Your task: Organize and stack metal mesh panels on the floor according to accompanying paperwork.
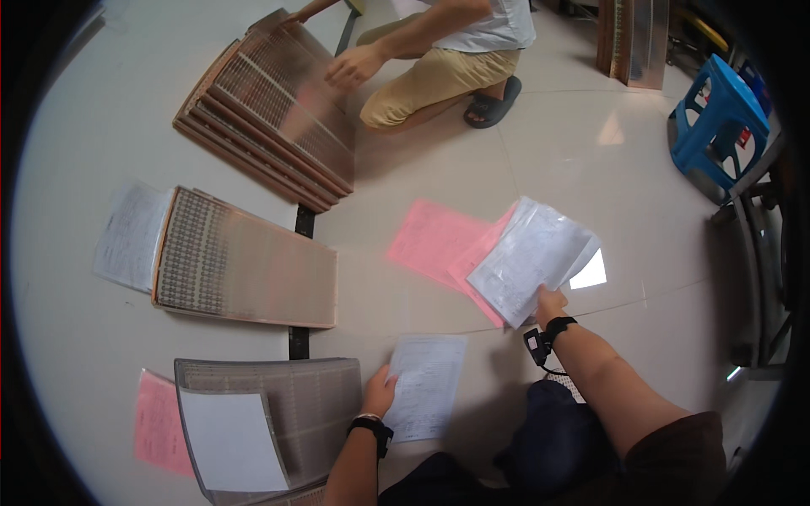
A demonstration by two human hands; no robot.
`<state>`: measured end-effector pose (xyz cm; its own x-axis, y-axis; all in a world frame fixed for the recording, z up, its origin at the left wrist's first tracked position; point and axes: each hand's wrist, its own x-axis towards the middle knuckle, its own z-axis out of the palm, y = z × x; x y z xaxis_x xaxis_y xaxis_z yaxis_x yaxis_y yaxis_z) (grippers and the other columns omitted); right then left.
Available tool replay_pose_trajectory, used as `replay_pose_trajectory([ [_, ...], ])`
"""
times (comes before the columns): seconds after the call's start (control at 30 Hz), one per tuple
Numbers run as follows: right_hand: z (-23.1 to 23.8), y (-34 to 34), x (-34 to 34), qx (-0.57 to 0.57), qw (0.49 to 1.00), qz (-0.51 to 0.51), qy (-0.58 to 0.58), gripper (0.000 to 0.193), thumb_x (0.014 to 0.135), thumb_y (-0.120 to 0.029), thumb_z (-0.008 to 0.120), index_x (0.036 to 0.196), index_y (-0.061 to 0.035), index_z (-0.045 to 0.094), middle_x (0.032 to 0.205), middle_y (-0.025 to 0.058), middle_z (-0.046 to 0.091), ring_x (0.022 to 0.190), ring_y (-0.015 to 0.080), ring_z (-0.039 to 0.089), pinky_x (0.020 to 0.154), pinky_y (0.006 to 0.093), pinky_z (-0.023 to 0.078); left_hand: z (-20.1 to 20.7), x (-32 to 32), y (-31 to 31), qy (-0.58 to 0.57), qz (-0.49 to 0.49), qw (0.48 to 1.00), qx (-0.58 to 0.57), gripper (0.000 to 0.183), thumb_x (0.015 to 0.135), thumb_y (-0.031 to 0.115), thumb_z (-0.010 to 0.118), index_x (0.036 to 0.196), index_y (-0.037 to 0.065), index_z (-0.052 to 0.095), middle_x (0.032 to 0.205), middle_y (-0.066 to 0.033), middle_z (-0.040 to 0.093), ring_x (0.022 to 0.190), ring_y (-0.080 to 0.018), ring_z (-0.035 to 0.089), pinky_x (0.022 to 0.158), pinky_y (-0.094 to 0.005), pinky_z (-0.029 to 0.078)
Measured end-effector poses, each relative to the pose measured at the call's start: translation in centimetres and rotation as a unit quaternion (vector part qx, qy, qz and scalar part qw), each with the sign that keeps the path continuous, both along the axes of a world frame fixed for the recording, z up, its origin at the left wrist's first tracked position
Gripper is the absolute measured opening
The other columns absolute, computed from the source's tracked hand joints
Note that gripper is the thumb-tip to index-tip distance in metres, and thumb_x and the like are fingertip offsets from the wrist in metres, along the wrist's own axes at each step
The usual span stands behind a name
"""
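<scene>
My left hand (pixel 380 392) is closed on the left edge of a white printed sheet (pixel 427 390), thumb on top. My right hand (pixel 551 304) grips the near edge of white papers in clear plastic sleeves (pixel 536 253), their right corner curling. Pink sheets (pixel 439 240) fan out to the left from under these papers; whether my right hand holds them too, I cannot tell. Beside my left hand stands a grey-framed perforated panel stack (pixel 321 413) with a blank white sheet (pixel 229 440) on it. A pink paper (pixel 160 422) sticks out on its left.
A copper-edged panel stack (pixel 253 261) lies at middle left, a sleeved paper (pixel 133 232) beside it. Farther back, a person (pixel 447 67) kneels by a taller panel stack (pixel 270 110), hand near it. A blue plastic stool (pixel 721 126) and upright panels (pixel 633 42) are at far right.
</scene>
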<state>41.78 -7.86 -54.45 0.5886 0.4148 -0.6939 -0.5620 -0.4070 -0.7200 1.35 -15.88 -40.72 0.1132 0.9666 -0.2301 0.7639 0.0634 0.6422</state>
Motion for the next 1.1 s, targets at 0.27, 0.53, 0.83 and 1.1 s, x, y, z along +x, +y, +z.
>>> replay_pose_trajectory([
  [0.27,-1.4,-0.2,1.1,-0.108,0.969,0.068,-0.211,0.040,0.079,-0.007,0.057,0.117,0.0042,0.050,0.105,0.0219,0.058,0.095,0.0348,0.059,0.082,0.0402,0.047,-1.2,-3.8,-6.0,-0.008,0.082,0.990,-0.117,0.024,0.086,0.006,0.054,0.110,-0.002,0.054,0.091,-0.0154,0.064,0.083,-0.0197,0.061,0.076,-0.0305,0.047],
  [0.53,-2.6,-4.7,9.2,0.107,0.987,0.111,-0.037,0.048,0.086,-0.008,0.054,0.129,0.0054,0.037,0.121,0.0157,0.053,0.106,0.0277,0.053,0.093,0.0385,0.042,-5.0,-5.1,-6.7,-0.101,0.071,0.987,-0.107,0.025,0.086,0.015,0.058,0.104,-0.002,0.054,0.093,-0.0222,0.062,0.087,-0.0338,0.061,0.076,-0.0352,0.047],
  [0.83,-2.3,-14.9,15.4,0.127,0.989,-0.078,0.010,0.045,0.090,-0.009,0.052,0.130,-0.0011,0.034,0.120,0.0143,0.050,0.107,0.0294,0.052,0.095,0.0426,0.041,-5.9,-4.9,-6.6,-0.048,0.004,0.989,-0.137,0.026,0.086,0.016,0.059,0.105,-0.001,0.053,0.095,-0.0225,0.060,0.084,-0.0361,0.059,0.075,-0.0367,0.047],
  [1.1,-4.4,-22.4,16.5,0.029,0.996,-0.084,-0.029,0.058,0.085,-0.018,0.063,0.132,-0.0013,0.033,0.122,0.0168,0.049,0.109,0.0328,0.050,0.094,0.0443,0.042,-7.0,-4.7,-6.2,-0.005,-0.009,0.987,-0.158,0.021,0.088,0.011,0.055,0.106,0.000,0.055,0.089,-0.0161,0.063,0.078,-0.0215,0.060,0.075,-0.0327,0.047],
])
